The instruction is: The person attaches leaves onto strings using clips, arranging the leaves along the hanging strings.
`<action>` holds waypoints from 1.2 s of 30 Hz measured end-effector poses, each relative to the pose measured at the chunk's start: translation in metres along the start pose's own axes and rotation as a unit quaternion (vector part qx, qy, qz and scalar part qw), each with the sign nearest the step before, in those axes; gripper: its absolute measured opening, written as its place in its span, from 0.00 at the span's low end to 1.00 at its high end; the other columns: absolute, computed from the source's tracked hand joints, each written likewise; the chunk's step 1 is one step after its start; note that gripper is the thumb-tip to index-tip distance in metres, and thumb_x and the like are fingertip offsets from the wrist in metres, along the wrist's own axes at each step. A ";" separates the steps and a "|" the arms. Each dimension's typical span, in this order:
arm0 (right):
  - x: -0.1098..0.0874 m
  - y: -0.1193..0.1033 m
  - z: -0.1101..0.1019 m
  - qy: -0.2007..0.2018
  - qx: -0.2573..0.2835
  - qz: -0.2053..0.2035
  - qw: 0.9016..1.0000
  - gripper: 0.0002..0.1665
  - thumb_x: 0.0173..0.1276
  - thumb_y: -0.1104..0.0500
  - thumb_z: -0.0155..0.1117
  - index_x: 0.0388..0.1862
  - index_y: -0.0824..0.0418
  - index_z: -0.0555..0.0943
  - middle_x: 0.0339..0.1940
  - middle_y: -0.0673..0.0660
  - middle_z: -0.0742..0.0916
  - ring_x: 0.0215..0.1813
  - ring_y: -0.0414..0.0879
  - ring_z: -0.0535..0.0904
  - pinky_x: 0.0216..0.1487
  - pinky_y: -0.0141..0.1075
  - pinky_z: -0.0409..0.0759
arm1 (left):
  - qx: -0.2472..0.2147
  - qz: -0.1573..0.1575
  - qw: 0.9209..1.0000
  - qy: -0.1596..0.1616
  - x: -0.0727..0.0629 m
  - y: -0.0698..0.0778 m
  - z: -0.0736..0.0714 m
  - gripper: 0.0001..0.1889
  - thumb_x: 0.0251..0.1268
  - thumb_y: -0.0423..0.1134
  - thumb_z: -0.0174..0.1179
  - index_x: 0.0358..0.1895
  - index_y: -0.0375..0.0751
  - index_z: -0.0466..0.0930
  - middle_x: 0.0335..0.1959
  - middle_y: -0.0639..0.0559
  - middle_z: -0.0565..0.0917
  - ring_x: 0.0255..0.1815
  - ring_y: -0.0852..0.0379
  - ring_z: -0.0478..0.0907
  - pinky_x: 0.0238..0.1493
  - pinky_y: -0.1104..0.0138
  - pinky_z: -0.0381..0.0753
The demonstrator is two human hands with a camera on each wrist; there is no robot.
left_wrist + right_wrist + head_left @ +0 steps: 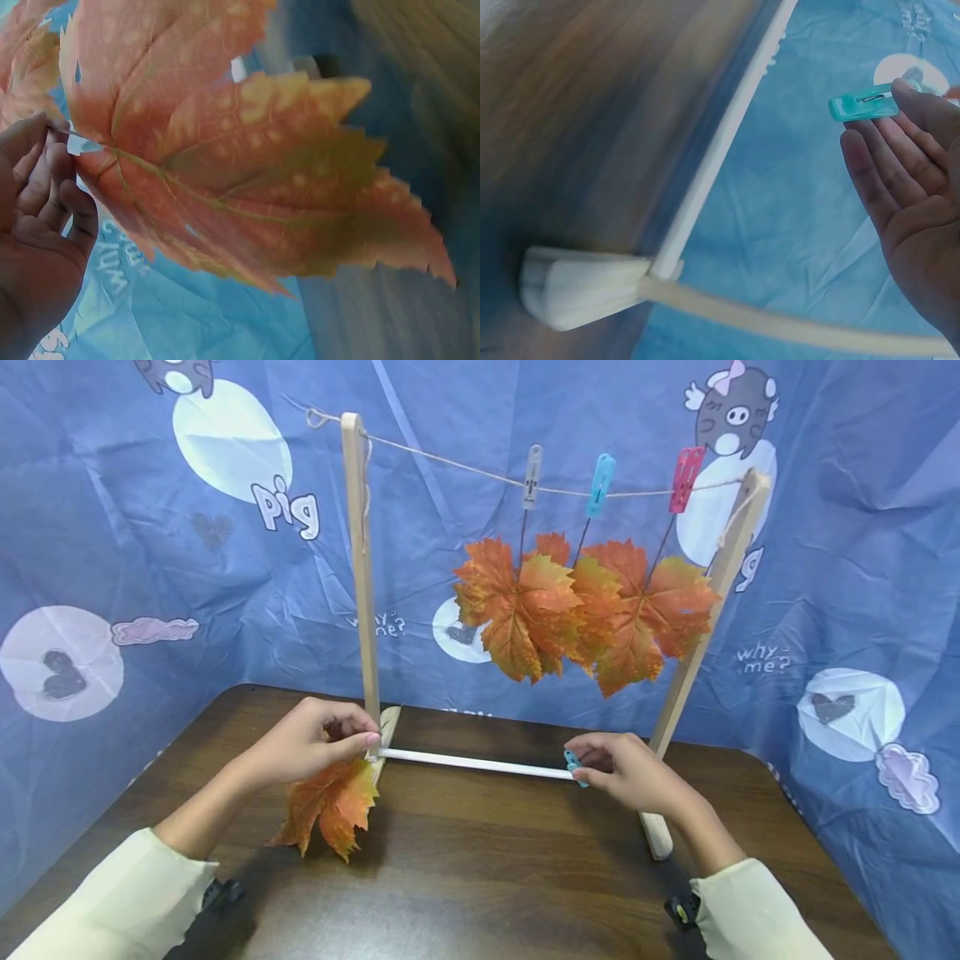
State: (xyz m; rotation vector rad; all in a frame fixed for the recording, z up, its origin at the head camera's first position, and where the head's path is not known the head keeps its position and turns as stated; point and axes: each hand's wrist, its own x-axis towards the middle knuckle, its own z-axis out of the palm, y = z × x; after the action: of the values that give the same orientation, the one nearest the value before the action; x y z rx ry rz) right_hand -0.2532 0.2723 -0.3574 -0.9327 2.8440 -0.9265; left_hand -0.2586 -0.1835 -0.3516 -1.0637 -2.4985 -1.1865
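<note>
My left hand (pixel 318 739) pinches the thin stem of an orange maple leaf (pixel 330 806), which hangs below the fingers beside the left post. In the left wrist view the leaf (pixel 217 165) fills the middle, its stem between thumb and fingertips. A teal clothespin (pixel 866 103) is pinched between the thumb and fingers of my right hand (pixel 626 768), near the right end of the white rod (pixel 472 763). Over the rod, several similar leaves (pixel 517 610) hang by their stems from a grey clothespin (pixel 532 477), a blue clothespin (pixel 602 485) and a pink clothespin (pixel 686 481) on a string.
The string (pixel 450 462) runs between a left wooden post (pixel 360 568) and a right wooden post (pixel 708 602). Both posts stand on rounded wooden feet (pixel 657 837) on the brown table (pixel 480 877). A blue printed cloth (pixel 225 560) hangs behind and at the sides.
</note>
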 end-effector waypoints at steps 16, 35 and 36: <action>0.053 -0.045 0.009 -0.013 -0.014 -0.054 0.998 0.20 0.73 0.63 0.68 0.61 0.64 0.81 0.50 0.56 0.89 0.51 0.46 0.87 0.53 0.39 0.84 | -0.101 -0.042 0.990 0.085 0.055 0.020 0.029 0.04 0.70 0.38 0.67 0.40 0.42 0.88 0.26 0.53 0.84 0.22 0.58 0.75 0.23 0.68 0.73; 0.079 -0.105 -0.031 -0.041 -0.062 -0.088 0.993 0.19 0.73 0.64 0.66 0.61 0.65 0.80 0.48 0.54 0.90 0.51 0.45 0.87 0.54 0.39 0.84 | -0.106 -0.013 0.983 0.147 0.109 0.044 0.017 0.08 0.72 0.39 0.65 0.43 0.36 0.86 0.25 0.44 0.83 0.24 0.56 0.76 0.26 0.68 0.74; 0.081 -0.110 -0.034 -0.040 -0.064 -0.089 0.993 0.19 0.73 0.64 0.66 0.61 0.66 0.80 0.48 0.55 0.90 0.51 0.45 0.87 0.53 0.39 0.84 | -0.102 -0.010 0.983 0.149 0.111 0.045 0.015 0.09 0.73 0.40 0.65 0.43 0.36 0.86 0.25 0.44 0.82 0.23 0.55 0.76 0.26 0.68 0.74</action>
State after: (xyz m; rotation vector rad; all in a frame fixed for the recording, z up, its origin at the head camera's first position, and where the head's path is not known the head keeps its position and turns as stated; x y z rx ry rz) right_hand -0.2674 0.1755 -0.2562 -1.2256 2.8170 -0.7066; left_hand -0.3072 -0.0945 -0.2858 -0.8302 -2.2001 -1.5112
